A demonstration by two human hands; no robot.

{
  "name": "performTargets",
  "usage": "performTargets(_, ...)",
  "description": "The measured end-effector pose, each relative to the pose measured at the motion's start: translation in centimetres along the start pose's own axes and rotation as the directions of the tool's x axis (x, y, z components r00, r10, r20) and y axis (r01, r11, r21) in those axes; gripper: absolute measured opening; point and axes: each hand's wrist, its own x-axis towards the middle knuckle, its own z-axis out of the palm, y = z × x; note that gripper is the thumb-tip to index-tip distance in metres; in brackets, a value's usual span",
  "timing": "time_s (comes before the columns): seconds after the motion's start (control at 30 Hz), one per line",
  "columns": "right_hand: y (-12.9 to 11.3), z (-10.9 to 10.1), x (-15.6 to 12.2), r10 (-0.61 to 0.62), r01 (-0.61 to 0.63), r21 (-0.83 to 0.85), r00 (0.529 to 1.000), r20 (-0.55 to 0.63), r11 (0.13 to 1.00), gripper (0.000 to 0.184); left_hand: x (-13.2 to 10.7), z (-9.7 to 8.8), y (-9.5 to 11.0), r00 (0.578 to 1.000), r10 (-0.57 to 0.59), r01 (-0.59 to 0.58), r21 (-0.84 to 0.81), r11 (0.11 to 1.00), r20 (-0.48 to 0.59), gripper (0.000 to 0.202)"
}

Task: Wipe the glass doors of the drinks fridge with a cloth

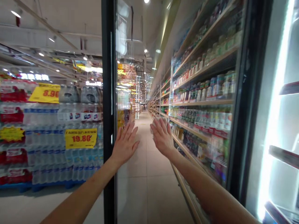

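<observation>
A glass cooler door [198, 93] with a black frame [108, 124] stands swung out in front of me. My left hand [126, 143] lies flat on the glass near the left frame, open with fingers spread. My right hand [163, 137] is flat on the glass a little to the right, fingers stretched upward. A pale blurred patch [156, 120] shows at its fingertips, and I cannot make out what it is. Both bare forearms reach up from the bottom of the view.
Seen through the glass, a tiled aisle [149, 174] runs away beside long shelves of bottles and jars [205, 121]. Stacked packs of bottled water with yellow price signs [80, 138] stand at the left. The lit cooler interior with shelves [282, 155] is at the right.
</observation>
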Motion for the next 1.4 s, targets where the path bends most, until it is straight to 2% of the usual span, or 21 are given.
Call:
performTargets(0.1,-0.2,-0.4,-2.1,-0.192,0.191,0.045,0.981,0.033,0.981,0.045,-0.2,0.6,0.7,1.0,0.014,-0.014,-0.022,1.0,0.003,0.056)
performTargets(0.17,0.1,-0.7,-3.0,-0.227,0.225,0.05,0.974,0.029,0.973,0.043,-0.1,1.0,1.1,1.0,0.018,-0.018,-0.036,0.999,-0.004,0.054)
performTargets(0.3,1.2,-1.2,-2.4,0.03,-0.03,-0.027,0.999,-0.029,0.999,0.042,0.5,1.5,1.7,1.0,-0.01,0.01,-0.047,0.999,-0.008,0.054)
performTargets(0.33,1.5,-1.3,-2.3,0.05,-0.051,-0.038,0.998,-0.028,0.998,0.043,0.7,1.6,1.9,1.0,-0.013,0.012,-0.05,0.999,-0.014,0.055)
performTargets(0.47,2.3,-1.4,-3.2,-0.141,0.142,-0.011,0.99,0.016,0.99,0.043,1.6,2.0,2.7,0.999,-0.004,0.002,-0.07,0.998,-0.04,0.057)
performTargets(0.5,2.6,-1.4,-3.6,-0.135,0.135,-0.016,0.991,0.003,0.991,0.043,1.8,2.2,3.0,0.999,-0.007,0.003,-0.076,0.997,-0.043,0.058)
performTargets(0.57,3.3,-1.6,-4.0,0.016,-0.02,-0.056,0.998,-0.067,0.998,0.044,2.3,2.5,3.6,0.999,-0.016,0.011,-0.087,0.996,-0.052,0.059)
performTargets(0.63,3.9,-1.8,-4.4,0.169,-0.179,-0.085,0.979,-0.116,0.98,0.047,2.7,3.0,4.2,0.998,-0.025,0.019,-0.1,0.995,-0.063,0.06)
performTargets(0.67,4.1,-1.9,-4.5,0.177,-0.187,-0.087,0.978,-0.108,0.979,0.048,2.9,3.2,4.6,0.997,-0.031,0.024,-0.106,0.994,-0.07,0.06)
performTargets(0.8,4.3,-2.0,-5.0,-0.003,0.002,-0.049,1.0,-0.028,0.999,0.043,3.2,4.0,5.6,0.993,-0.064,0.052,-0.121,0.991,-0.097,0.061)
performTargets(0.83,4.4,-2.0,-4.9,0.008,-0.01,-0.052,0.999,-0.038,0.999,0.041,3.2,4.1,5.6,0.992,-0.068,0.056,-0.118,0.991,-0.106,0.061)
performTargets(0.97,4.7,-1.9,-4.3,0.2,-0.209,-0.095,0.975,-0.099,0.973,0.043,3.2,4.3,5.6,0.99,-0.062,0.049,-0.099,0.994,-0.129,0.062)
performTargets(1.1,5.4,-2.4,-5.6,0.038,-0.04,-0.08,0.999,-0.033,0.996,0.045,3.3,4.1,5.5,0.991,-0.057,0.045,-0.095,0.994,-0.123,0.063)
performTargets(1.13,6.0,-2.6,-6.3,0.032,-0.035,-0.085,0.999,-0.03,0.996,0.047,3.3,4.0,5.5,0.991,-0.058,0.047,-0.096,0.994,-0.12,0.063)
performTargets(1.2,7.3,-3.2,-7.4,0.146,-0.156,-0.126,0.985,-0.091,0.98,0.053,3.2,4.0,5.5,0.991,-0.065,0.054,-0.105,0.993,-0.113,0.065)
performTargets(1.27,8.3,-3.5,-8.2,0.291,-0.321,-0.155,0.938,-0.19,0.934,0.058,3.2,4.0,5.6,0.992,-0.077,0.064,-0.121,0.991,-0.104,0.066)
performTargets(1.3,8.5,-3.5,-8.4,0.33,-0.366,-0.154,0.919,-0.218,0.918,0.061,3.1,4.1,5.6,0.991,-0.084,0.071,-0.129,0.989,-0.102,0.066)
performTargets(1.33,8.5,-3.5,-8.5,0.336,-0.371,-0.147,0.916,-0.219,0.917,0.062,3.1,4.1,5.6,0.991,-0.089,0.076,-0.134,0.988,-0.099,0.066)
performTargets(1.4,8.3,-3.4,-8.6,0.253,-0.271,-0.123,0.956,-0.145,0.955,0.064,3.0,4.2,5.6,0.99,-0.097,0.082,-0.138,0.987,-0.103,0.066)
